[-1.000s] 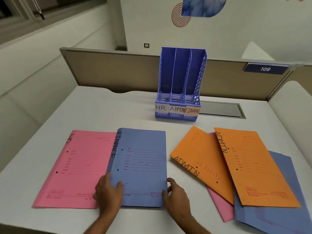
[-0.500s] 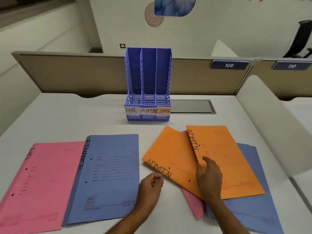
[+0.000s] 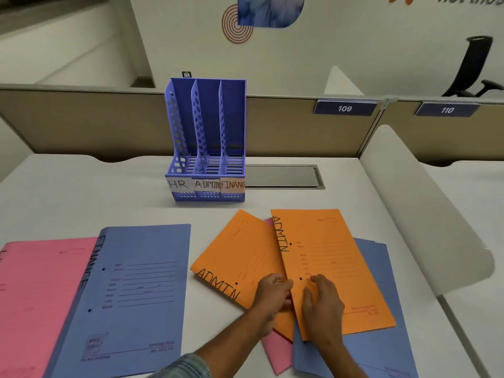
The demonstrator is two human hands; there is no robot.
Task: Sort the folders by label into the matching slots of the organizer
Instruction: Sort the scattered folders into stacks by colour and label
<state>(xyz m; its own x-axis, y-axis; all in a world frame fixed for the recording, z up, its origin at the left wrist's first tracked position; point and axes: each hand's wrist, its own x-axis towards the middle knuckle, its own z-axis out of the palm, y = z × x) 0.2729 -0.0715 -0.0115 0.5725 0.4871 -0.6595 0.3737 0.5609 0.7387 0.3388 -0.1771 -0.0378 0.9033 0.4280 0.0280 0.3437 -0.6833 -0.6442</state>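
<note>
White desk (image 3: 81, 192), and your blue three-slot organizer (image 3: 207, 137) stands empty, so nothing's sorted yet; the whole lot lies flat in front of it. Your left hand (image 3: 272, 296) pinches the top orange ADMIN folder (image 3: 341, 268) by its edge, and your right hand (image 3: 323, 305) presses flat on it.

The organizer (image 3: 207, 137) is moulded plastic with a faint sheen, its walls pierced with holes, and matt paper labels (image 3: 207, 184) are stuck along its front lip. In front of the organizer every folder looks to me like smooth, matt card: the upper orange folder (image 3: 341, 268), the lower orange folder (image 3: 245, 257), the blue folder (image 3: 136, 282) and the pink folder (image 3: 41, 290). My desk (image 3: 81, 192) under the organizer is smooth and matt, and the hatch (image 3: 281, 176) just right of it looks like dull grey metal.
</note>
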